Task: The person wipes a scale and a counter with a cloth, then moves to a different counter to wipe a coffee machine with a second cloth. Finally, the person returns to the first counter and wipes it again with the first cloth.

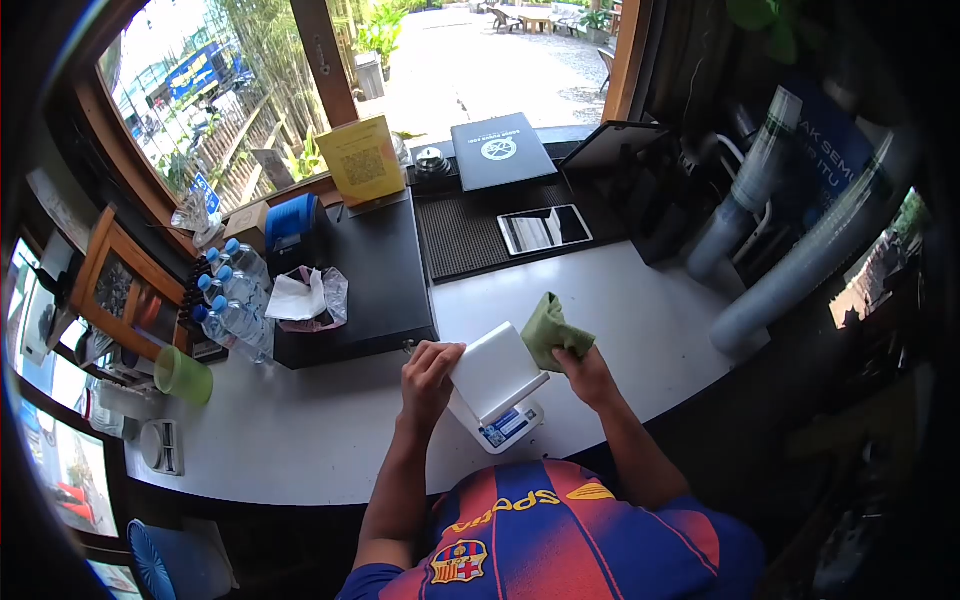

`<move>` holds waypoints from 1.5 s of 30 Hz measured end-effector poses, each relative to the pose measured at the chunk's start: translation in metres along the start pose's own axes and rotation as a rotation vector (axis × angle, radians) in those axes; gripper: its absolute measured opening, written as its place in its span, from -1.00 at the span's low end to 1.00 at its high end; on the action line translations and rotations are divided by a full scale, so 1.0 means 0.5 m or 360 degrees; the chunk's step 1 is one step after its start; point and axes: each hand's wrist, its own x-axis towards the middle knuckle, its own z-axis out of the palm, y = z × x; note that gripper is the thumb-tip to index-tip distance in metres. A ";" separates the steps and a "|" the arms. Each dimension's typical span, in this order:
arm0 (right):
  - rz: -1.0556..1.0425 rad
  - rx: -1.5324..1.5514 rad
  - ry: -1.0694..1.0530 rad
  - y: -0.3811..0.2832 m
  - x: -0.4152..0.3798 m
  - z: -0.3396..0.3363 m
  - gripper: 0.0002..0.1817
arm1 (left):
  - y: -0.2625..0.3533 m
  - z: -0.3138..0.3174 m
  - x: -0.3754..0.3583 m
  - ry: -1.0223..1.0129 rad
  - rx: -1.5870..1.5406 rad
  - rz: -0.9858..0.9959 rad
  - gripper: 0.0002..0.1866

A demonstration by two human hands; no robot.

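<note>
Near the front edge of the white counter stands a white device with a flat tilted panel (500,372) over a white base (512,430) that bears a blue label. My left hand (430,378) is closed on the panel's left edge, thumb and fingers at its upper corner. In my right hand (583,376) is a bunched green cloth (552,332), held just right of the panel's upper edge. The cloth's lower part is hidden behind my fingers.
Left of my hands, a black drawer box (375,290) carries tissues (298,296) in a wrapper, beside several water bottles (240,310) and a green cup (184,376). Ahead lie a tablet (545,230) and dark menu (503,150). Stacked plastic cups (800,250) lean at right.
</note>
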 end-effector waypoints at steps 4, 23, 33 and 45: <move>0.0254 0.0228 -0.0287 0.044 -0.031 0.044 -0.62 | -0.006 0.005 -0.011 0.0029 -0.0021 -0.0025 -0.66; -0.0898 -0.0821 -0.0253 0.157 -0.031 0.227 -0.52 | 0.004 0.037 -0.108 -0.0058 -0.0125 -0.0353 -0.56; -0.0840 -0.1496 -0.0800 0.069 -0.134 0.063 -0.57 | 0.021 0.068 -0.116 0.0088 -0.0219 -0.0455 -0.60; -0.1081 -0.1257 -0.0674 0.200 0.001 0.035 -0.60 | 0.017 0.074 -0.130 0.0169 -0.0111 -0.0519 -0.63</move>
